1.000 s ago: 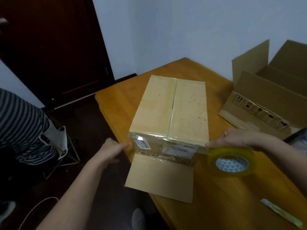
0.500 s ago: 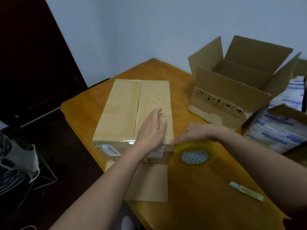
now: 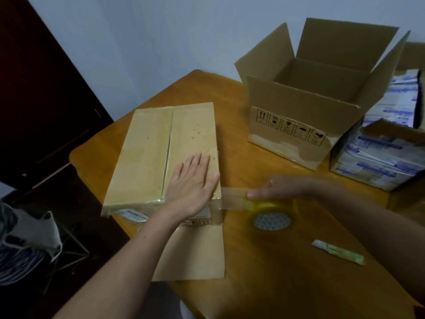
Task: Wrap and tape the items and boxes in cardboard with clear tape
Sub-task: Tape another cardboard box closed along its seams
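Note:
A flat box wrapped in brown cardboard [image 3: 147, 155] lies on the wooden table [image 3: 276, 272], a loose cardboard flap [image 3: 195, 254] hanging off its near end. My left hand [image 3: 193, 183] presses flat on the box's near right corner, fingers straight. My right hand [image 3: 282, 187] grips the roll of clear tape [image 3: 271, 217] just right of the box. A strip of tape [image 3: 232, 199] stretches from the roll to the box's near right corner.
An open cardboard box [image 3: 305, 120] stands at the back right, with stacked white-and-blue packages [image 3: 386, 153] beside it. A small greenish strip [image 3: 338, 252] lies on the table near my right forearm. A dark door [image 3: 41, 93] and striped cloth [image 3: 16, 263] are at the left.
My left hand came from the box's left side onto its top near corner. My right hand has pulled the roll rightward, drawing out a strip of tape.

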